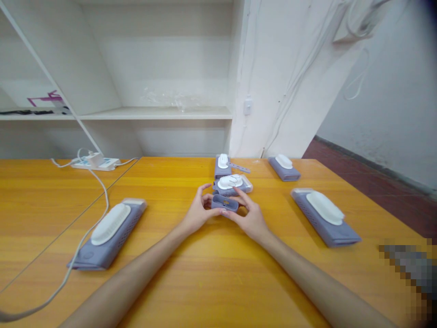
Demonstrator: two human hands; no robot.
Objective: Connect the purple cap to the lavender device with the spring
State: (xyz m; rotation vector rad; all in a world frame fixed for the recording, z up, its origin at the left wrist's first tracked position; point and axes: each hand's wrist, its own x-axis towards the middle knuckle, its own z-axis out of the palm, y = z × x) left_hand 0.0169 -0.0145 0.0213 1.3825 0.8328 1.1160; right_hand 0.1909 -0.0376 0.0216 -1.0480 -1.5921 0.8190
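My left hand (197,213) and my right hand (251,218) together hold a small grey-purple hollow oval plastic piece (215,206) above the middle of the table. Its open side faces me, and a small yellowish spot shows inside. Both thumbs press its near edge, and fingers curl round its ends. Just behind it lies a grey-purple case with a white ribbed oval part (228,183) on top. My right index finger overlaps this case in view; whether it touches is hard to tell. Farther back is a similar case (218,172) beside a thin perforated grey strip (240,168).
Similar grey-purple cases with white ovals lie at left (118,239), at right (336,234) and at back right (290,174). A white power strip (109,165) stands at the back left, its cable (102,187) running forward. White shelves (153,113) rise behind the wooden table (211,282).
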